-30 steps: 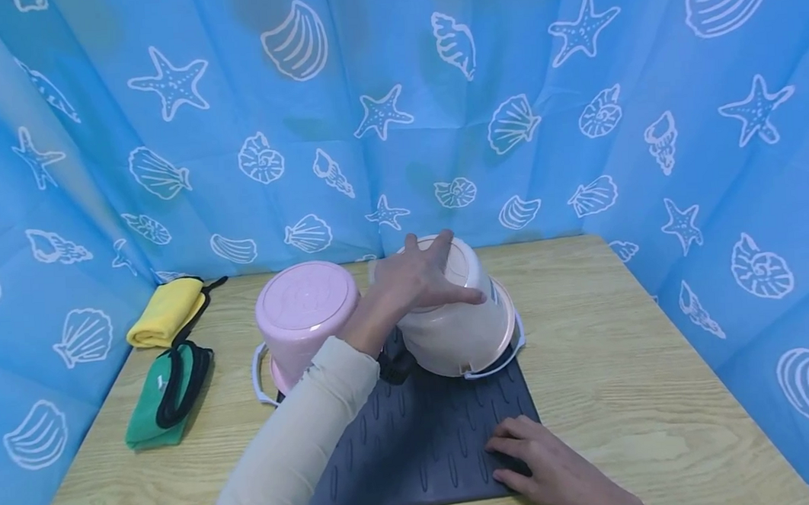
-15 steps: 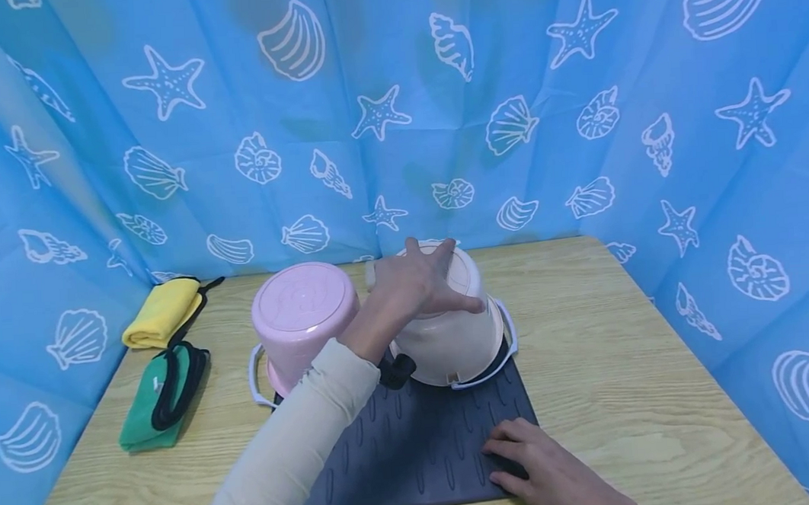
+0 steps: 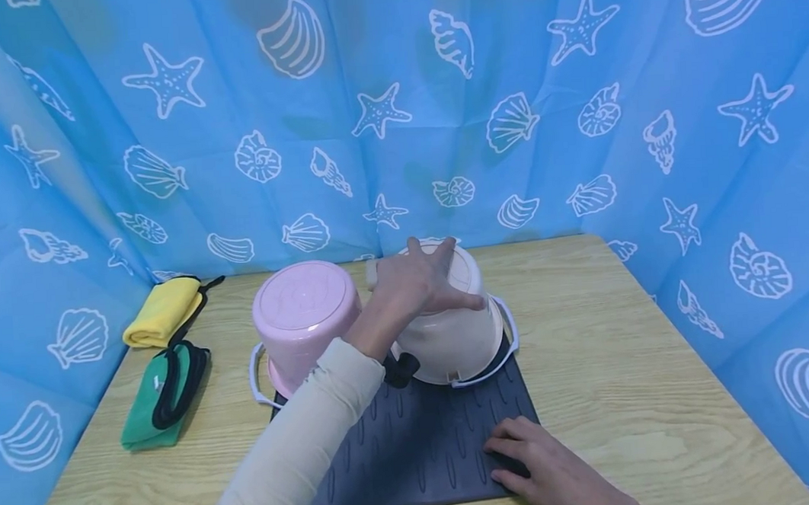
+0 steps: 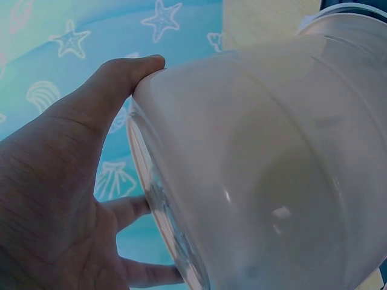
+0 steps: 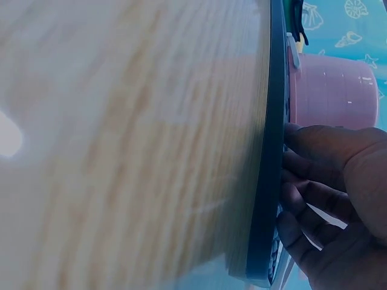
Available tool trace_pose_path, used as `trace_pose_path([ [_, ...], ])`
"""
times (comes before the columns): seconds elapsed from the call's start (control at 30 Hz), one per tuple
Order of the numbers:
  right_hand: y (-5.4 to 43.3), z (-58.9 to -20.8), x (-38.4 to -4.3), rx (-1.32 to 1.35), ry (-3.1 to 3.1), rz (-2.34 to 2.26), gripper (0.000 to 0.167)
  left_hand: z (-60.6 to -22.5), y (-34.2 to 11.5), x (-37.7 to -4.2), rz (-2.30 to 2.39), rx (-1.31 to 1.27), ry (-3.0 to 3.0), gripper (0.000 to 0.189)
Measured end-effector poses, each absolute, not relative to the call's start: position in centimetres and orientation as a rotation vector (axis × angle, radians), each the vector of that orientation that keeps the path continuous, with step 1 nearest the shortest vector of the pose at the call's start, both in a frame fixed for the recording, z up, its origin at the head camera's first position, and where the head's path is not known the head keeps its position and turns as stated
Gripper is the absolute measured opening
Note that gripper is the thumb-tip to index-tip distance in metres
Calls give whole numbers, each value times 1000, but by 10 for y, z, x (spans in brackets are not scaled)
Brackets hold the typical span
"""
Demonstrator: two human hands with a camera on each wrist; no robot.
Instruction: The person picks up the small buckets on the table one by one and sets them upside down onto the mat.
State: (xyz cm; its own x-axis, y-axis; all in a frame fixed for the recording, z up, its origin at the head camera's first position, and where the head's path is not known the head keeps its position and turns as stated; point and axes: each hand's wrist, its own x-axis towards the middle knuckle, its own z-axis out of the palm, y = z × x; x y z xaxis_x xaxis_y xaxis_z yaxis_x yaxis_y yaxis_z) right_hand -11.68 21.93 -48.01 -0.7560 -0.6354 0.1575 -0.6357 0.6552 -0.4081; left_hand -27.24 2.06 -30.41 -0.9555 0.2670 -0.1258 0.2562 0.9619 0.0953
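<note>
In the head view, my left hand [image 3: 416, 282] spreads over the upturned base of a cream bucket [image 3: 453, 341]. The left wrist view shows the thumb at the edge of the base of the bucket [image 4: 260, 157] and the fingertips against its flat bottom. The bucket stands rim down on a dark ribbed mat [image 3: 415, 450], its pale handle at the front right. To its left, a pink bucket [image 3: 305, 319] is also upside down. My right hand [image 3: 542, 463] rests loosely bent at the mat's right front edge, holding nothing; the right wrist view shows its fingertips at the mat [image 5: 266, 163].
A folded yellow cloth [image 3: 163, 311] and a folded green cloth [image 3: 148, 407], both with black trim, lie on the left of the wooden table [image 3: 623, 363]. A blue curtain [image 3: 400, 161] with shell and starfish prints encloses the back and sides.
Over the first half second the cream bucket shifted slightly toward me and to the left under my left hand, and settled on the mat. Since then it stays put. My right hand has hardly moved.
</note>
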Motion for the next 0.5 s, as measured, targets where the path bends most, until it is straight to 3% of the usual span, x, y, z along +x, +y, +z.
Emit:
trace_pose_path([
  [0.5,220,-478,-118,1087,-2887,723,25,-308,33,-277,84,392,2963,110],
])
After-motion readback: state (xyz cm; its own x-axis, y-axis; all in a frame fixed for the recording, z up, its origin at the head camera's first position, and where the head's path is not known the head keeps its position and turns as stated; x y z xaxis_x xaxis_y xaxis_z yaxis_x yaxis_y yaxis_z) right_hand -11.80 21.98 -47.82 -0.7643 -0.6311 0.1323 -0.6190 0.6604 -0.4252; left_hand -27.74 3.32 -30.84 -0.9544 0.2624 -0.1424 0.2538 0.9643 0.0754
